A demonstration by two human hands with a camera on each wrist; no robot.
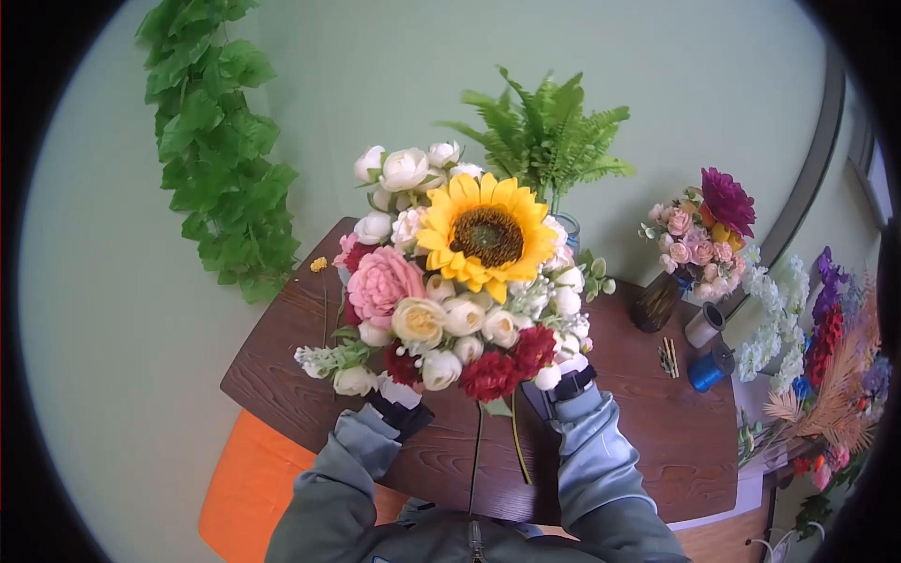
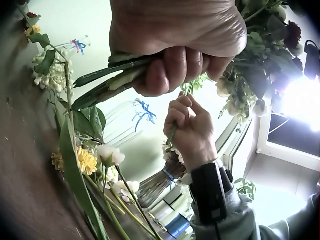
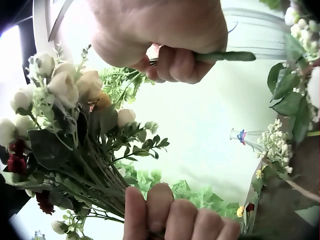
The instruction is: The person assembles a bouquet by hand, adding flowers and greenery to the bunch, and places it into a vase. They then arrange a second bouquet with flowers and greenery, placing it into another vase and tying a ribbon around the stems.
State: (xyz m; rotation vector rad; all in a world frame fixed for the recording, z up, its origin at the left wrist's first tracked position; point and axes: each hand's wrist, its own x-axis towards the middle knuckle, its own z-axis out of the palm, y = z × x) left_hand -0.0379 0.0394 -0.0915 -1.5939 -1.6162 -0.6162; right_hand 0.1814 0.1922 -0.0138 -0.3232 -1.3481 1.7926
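A large bouquet (image 1: 450, 319) of white, cream, pink and dark red flowers, with a yellow sunflower (image 1: 488, 236) at the top, fills the middle of the head view. Its bundled stems (image 3: 107, 182) are gripped by my left hand (image 3: 177, 215), fingers curled round them. The cut stem ends (image 2: 107, 85) stick out of the fist in the left wrist view. Beside the bouquet, my right hand (image 2: 192, 130) holds a single green stem (image 3: 227, 56), whose flower end cannot be made out. From the head camera, blossoms cover most of both hands.
Loose stems (image 1: 521, 446) lie on the dark wooden table (image 1: 601, 469). Behind the bouquet stands a fern (image 1: 549, 131); to the right are a vase (image 1: 657, 302) of flowers, a blue spool (image 1: 710, 368) and a grey spool (image 1: 704, 325). An orange seat (image 1: 249, 479) shows at lower left.
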